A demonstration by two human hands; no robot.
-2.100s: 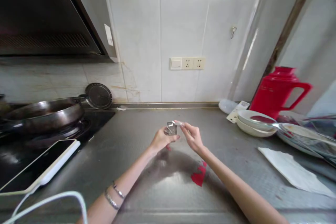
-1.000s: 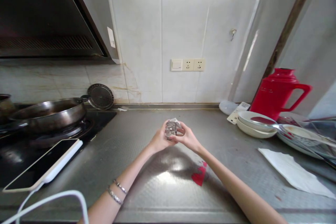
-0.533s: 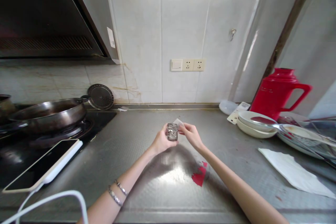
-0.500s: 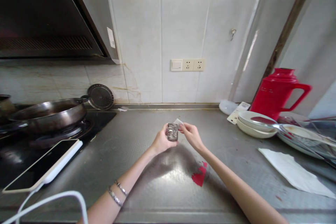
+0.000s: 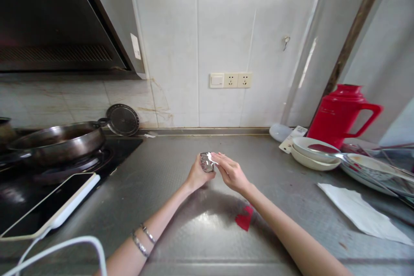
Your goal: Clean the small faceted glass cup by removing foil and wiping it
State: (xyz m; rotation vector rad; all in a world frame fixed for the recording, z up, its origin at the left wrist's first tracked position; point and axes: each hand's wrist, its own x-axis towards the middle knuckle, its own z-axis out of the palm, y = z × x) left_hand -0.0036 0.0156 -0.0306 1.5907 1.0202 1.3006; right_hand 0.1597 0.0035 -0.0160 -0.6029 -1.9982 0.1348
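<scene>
Over the middle of the steel counter, my left hand (image 5: 196, 177) is wrapped around a small clear glass (image 5: 205, 164), gripping it by its side. My right hand (image 5: 233, 174) pinches a small piece of white tissue (image 5: 211, 158) against the glass's upper right edge. The fingers of this hand lie close together and partly cover the tissue. Below the hands, a red torn scrap (image 5: 244, 218) lies flat on the counter (image 5: 181, 241), near my right forearm.
Left are a steel pan (image 5: 64, 141) on the stove, a phone (image 5: 51, 207) with a white cable (image 5: 74, 239), and a round dark disc (image 5: 123, 120). Right are a red thermos (image 5: 338, 114), stacked white bowls (image 5: 313, 161) and a white paper towel (image 5: 362, 213).
My right hand has moved slightly left and turned more palm-down, bringing the tissue from beside the glass onto its edge. The glass has shifted slightly left and tilted.
</scene>
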